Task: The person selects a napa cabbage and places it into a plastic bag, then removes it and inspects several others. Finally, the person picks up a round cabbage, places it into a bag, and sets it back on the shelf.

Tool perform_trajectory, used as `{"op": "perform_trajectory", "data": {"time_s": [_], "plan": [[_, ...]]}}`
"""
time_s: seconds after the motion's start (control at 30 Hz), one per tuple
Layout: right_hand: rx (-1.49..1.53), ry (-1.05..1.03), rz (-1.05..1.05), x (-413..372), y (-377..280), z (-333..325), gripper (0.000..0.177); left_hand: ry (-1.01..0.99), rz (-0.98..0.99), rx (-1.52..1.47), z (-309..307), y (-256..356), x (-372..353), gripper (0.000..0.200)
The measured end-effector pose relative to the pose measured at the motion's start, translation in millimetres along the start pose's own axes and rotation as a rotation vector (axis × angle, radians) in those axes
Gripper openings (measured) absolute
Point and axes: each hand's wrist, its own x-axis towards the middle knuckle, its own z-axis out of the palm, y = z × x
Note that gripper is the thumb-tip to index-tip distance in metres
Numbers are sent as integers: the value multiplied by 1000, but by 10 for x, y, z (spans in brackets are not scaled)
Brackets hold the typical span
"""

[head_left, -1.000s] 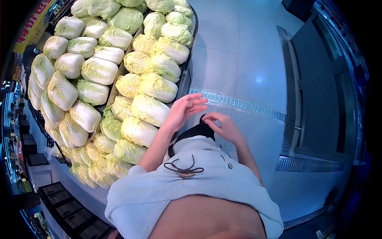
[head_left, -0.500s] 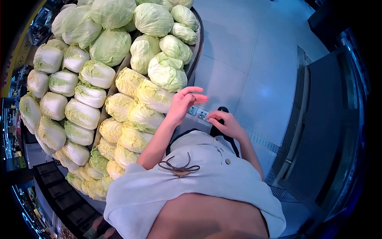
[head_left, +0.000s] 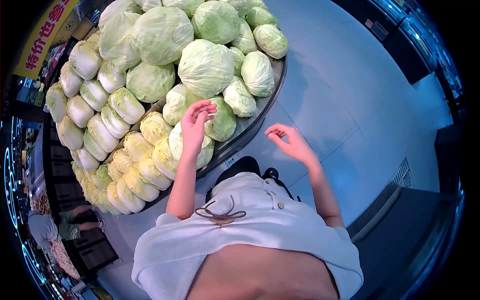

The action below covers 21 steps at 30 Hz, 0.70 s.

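On the left side of a store aisle, a curved display stand (head_left: 270, 106) is filled with cabbages. Its far part is heaped with round green cabbages (head_left: 206, 68), while yellowish napa cabbages (head_left: 155, 127) are laid in the near middle and white-stemmed napa cabbages (head_left: 101, 133) are stacked along the left. The left hand (head_left: 196, 120) is held up in front of the nearer round cabbages, its fingers loosely bent and parted from the thumb, with nothing gripped (whether a leaf is brushed cannot be told from this angle). The right hand (head_left: 289, 141) is held to the right of the stand, above the pale tiled floor (head_left: 330, 105); its fingers are half curled towards the thumb, and nothing is grasped by it either. A light shirt (head_left: 250, 225) with a dark bow-tied cord (head_left: 221, 214) is worn below the hands. At the far left a yellow sign (head_left: 42, 40) is printed with red characters, and at the near left another person (head_left: 42, 227) is seen beside dark shelving.
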Motion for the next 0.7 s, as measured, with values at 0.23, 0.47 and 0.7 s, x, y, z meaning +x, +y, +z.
{"op": "perform_trajectory", "data": {"time_s": [0.23, 0.47, 0.7], "plan": [[-77, -176, -156, 1177, 154, -469, 15, 566, 92, 454, -111, -149, 546, 69], [-142, -244, -203, 2139, -28, -802, 27, 504, -18, 473, -132, -200, 1201, 91], [179, -394, 166, 2789, 180, -436, 93, 459, -75, 358, -85, -109, 1264, 80]]}}
